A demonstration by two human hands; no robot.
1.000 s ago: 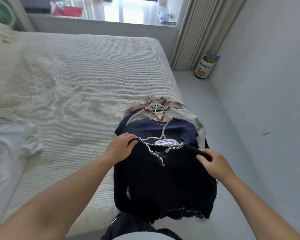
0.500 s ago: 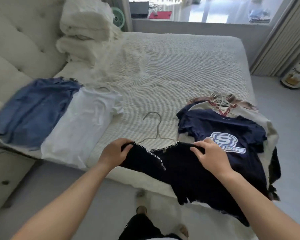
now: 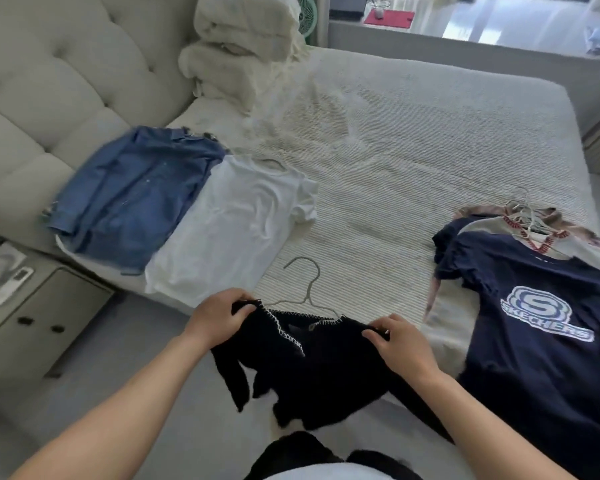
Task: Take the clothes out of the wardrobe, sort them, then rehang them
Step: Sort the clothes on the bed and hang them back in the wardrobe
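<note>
Head view, starting at the far left: a pale bedside cabinet (image 3: 39, 317) stands against a tufted cream headboard (image 3: 66, 81). On the bed (image 3: 413, 143), covered in a ribbed off-white spread, a blue denim shirt (image 3: 132, 199) lies flat beside a white t-shirt (image 3: 232, 230), their edges overlapping. Folded cream bedding (image 3: 236, 46) is piled near the headboard, with a green fan (image 3: 307, 19) behind it. At the bed's near edge the left hand (image 3: 219, 317) pinches one shoulder of a black knit top (image 3: 312, 368), which hangs on a wire hanger (image 3: 309, 289) whose hook rests on the spread. The right hand (image 3: 402, 348) pinches the other shoulder. Further right, a navy logo t-shirt (image 3: 541, 327) tops a stack of hangered garments. A window ledge (image 3: 465, 46) runs behind the bed.
</note>
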